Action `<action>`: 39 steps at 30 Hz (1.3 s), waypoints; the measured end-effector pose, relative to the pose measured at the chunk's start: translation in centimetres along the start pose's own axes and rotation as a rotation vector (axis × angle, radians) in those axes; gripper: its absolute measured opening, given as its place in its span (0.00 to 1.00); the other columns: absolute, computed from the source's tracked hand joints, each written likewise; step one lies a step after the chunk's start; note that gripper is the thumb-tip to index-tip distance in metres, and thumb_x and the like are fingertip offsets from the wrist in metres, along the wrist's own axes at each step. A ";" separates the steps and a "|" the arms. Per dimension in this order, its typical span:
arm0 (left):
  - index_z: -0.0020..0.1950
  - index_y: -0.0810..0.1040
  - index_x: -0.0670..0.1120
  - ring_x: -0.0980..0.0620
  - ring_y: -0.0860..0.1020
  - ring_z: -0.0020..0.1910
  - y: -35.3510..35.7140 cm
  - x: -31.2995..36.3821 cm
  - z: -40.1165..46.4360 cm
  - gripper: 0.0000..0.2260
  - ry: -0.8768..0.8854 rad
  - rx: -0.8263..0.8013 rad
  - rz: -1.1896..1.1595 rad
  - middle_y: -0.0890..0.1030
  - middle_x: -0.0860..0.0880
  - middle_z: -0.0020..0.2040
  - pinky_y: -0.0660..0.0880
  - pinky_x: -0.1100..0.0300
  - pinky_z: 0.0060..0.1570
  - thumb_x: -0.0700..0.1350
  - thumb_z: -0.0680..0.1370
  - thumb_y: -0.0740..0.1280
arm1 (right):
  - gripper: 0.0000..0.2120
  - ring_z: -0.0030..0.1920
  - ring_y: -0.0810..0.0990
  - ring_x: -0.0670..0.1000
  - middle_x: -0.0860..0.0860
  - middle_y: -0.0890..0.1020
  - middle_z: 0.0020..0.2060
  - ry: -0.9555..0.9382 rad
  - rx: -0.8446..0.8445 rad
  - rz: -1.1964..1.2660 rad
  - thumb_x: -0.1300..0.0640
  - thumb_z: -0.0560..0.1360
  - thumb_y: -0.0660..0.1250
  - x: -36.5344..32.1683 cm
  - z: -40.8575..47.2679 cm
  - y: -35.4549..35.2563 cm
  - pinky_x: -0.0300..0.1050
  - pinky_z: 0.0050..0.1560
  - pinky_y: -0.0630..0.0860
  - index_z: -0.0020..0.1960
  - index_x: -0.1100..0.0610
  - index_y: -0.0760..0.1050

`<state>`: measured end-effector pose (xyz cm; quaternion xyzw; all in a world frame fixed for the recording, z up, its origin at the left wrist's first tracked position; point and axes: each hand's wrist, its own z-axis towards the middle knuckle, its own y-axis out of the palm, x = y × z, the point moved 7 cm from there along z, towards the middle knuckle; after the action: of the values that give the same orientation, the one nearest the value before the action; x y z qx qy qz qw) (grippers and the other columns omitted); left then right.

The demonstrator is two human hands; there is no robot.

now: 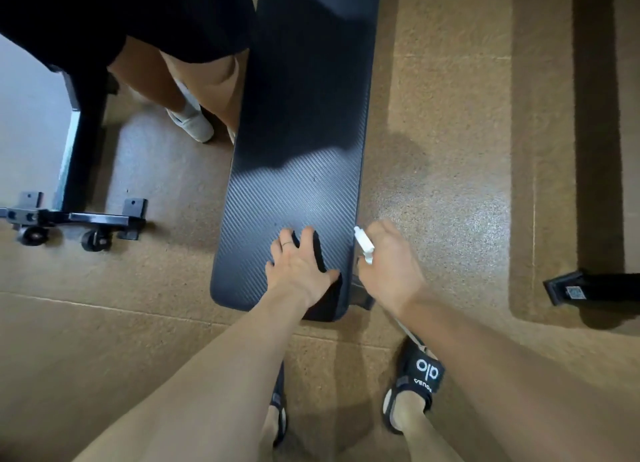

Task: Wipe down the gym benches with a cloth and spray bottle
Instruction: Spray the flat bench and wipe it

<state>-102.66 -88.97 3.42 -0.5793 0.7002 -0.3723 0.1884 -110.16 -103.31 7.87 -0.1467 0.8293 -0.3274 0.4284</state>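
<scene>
A long black padded gym bench [294, 191] with a woven texture runs away from me down the middle of the view. My left hand [299, 267] lies flat on its near end with fingers spread, pressing a dark cloth [329, 299] that shows between the fingers and beside the wrist. My right hand [388, 267] hovers just off the bench's right edge, curled round a white spray bottle [364, 245]. Only the bottle's nozzle and trigger show, pointing toward the bench; the hand hides its body.
Another person's bare legs and white shoe [194, 122] stand at the bench's left side. A black wheeled equipment frame [83, 219] sits at the left. A black foot plate of other gear [571, 285] lies at the right. My sandalled feet [415, 385] stand on brown speckled flooring.
</scene>
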 end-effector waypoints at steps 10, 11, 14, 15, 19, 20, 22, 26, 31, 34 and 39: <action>0.77 0.55 0.54 0.37 0.55 0.76 0.3 0.5 0.9 0.40 -0.164 -0.009 0.068 0.53 0.44 0.77 0.70 0.38 0.70 0.58 0.74 0.76 | 0.12 0.50 0.77 0.55 0.50 0.71 0.50 -0.077 -0.143 -0.098 0.70 0.74 0.67 2.2 5.5 -5.1 0.55 0.53 0.77 0.50 0.55 0.70; 0.77 0.55 0.54 0.37 0.55 0.76 0.3 0.7 0.9 0.40 -0.176 -0.025 0.058 0.53 0.44 0.77 0.70 0.38 0.71 0.57 0.74 0.76 | 0.12 0.50 0.77 0.56 0.51 0.71 0.51 -0.069 -0.154 -0.112 0.69 0.75 0.67 2.2 6.0 -5.6 0.55 0.53 0.78 0.49 0.55 0.69; 0.75 0.58 0.54 0.38 0.59 0.74 -0.9 1.0 1.6 0.38 -0.211 -0.141 0.031 0.56 0.44 0.75 0.69 0.39 0.71 0.60 0.73 0.76 | 0.15 0.48 0.76 0.57 0.51 0.70 0.51 -0.042 -0.179 -0.102 0.70 0.73 0.67 2.0 7.5 -7.5 0.54 0.50 0.77 0.50 0.53 0.67; 0.75 0.59 0.53 0.37 0.63 0.73 -1.6 1.2 1.9 0.38 -0.221 -0.212 0.048 0.57 0.43 0.74 0.69 0.40 0.70 0.62 0.73 0.75 | 0.16 0.47 0.75 0.57 0.52 0.69 0.52 -0.028 -0.191 -0.094 0.70 0.73 0.66 2.0 8.1 -8.1 0.53 0.49 0.76 0.51 0.53 0.67; 0.70 0.63 0.50 0.41 0.73 0.65 -5.9 4.1 4.2 0.34 -0.168 -0.251 0.168 0.66 0.45 0.66 0.76 0.42 0.62 0.66 0.74 0.71 | 0.18 0.50 0.78 0.58 0.52 0.70 0.53 0.048 -0.211 -0.065 0.70 0.73 0.67 1.6 11.1 -10.2 0.55 0.52 0.78 0.59 0.56 0.72; 0.69 0.63 0.49 0.42 0.72 0.65 -7.3 5.5 5.2 0.33 -0.145 -0.173 0.165 0.66 0.46 0.65 0.76 0.43 0.60 0.65 0.74 0.72 | 0.18 0.50 0.79 0.59 0.52 0.70 0.54 0.058 -0.210 -0.050 0.70 0.73 0.67 1.4 12.1 -10.7 0.57 0.52 0.80 0.59 0.55 0.72; 0.73 0.60 0.50 0.41 0.68 0.69 -9.8 8.5 8.2 0.37 -0.074 -0.048 0.148 0.63 0.45 0.69 0.74 0.43 0.64 0.64 0.73 0.73 | 0.18 0.52 0.79 0.60 0.53 0.72 0.55 0.077 -0.204 -0.040 0.69 0.74 0.67 1.0 14.6 -11.7 0.57 0.53 0.80 0.61 0.56 0.72; 0.81 0.54 0.50 0.41 0.59 0.76 -13.7 13.8 16.4 0.43 0.033 0.080 0.187 0.54 0.44 0.78 0.66 0.44 0.73 0.60 0.75 0.74 | 0.18 0.58 0.78 0.61 0.56 0.73 0.61 0.119 -0.210 -0.051 0.68 0.74 0.66 0.9 21.2 -13.4 0.51 0.55 0.77 0.64 0.61 0.74; 0.77 0.58 0.51 0.42 0.64 0.71 -15.8 15.9 21.4 0.39 -0.007 0.079 0.228 0.58 0.45 0.75 0.76 0.48 0.62 0.56 0.74 0.76 | 0.15 0.52 0.77 0.60 0.54 0.71 0.55 0.044 -0.266 -0.123 0.69 0.72 0.66 -0.8 28.4 -15.8 0.47 0.46 0.70 0.51 0.54 0.67; 0.76 0.58 0.52 0.44 0.65 0.68 -16.1 15.7 22.5 0.40 0.007 0.038 0.266 0.59 0.46 0.71 0.77 0.49 0.58 0.59 0.72 0.76 | 0.18 0.52 0.77 0.59 0.53 0.70 0.55 -0.002 -0.307 -0.161 0.72 0.71 0.63 -2.5 31.3 -16.8 0.53 0.52 0.77 0.52 0.52 0.66; 0.72 0.59 0.52 0.46 0.70 0.67 -17.6 16.4 23.9 0.34 -0.013 -0.037 0.271 0.62 0.47 0.69 0.79 0.52 0.55 0.61 0.75 0.74 | 0.20 0.57 0.77 0.58 0.54 0.71 0.61 0.060 -0.313 -0.203 0.72 0.73 0.64 -2.5 36.0 -17.7 0.55 0.61 0.77 0.62 0.59 0.72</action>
<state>-78.47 -112.77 3.59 -0.4852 0.7775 -0.3269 0.2307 -80.30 -130.16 6.12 -0.2846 0.8635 -0.2402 0.3402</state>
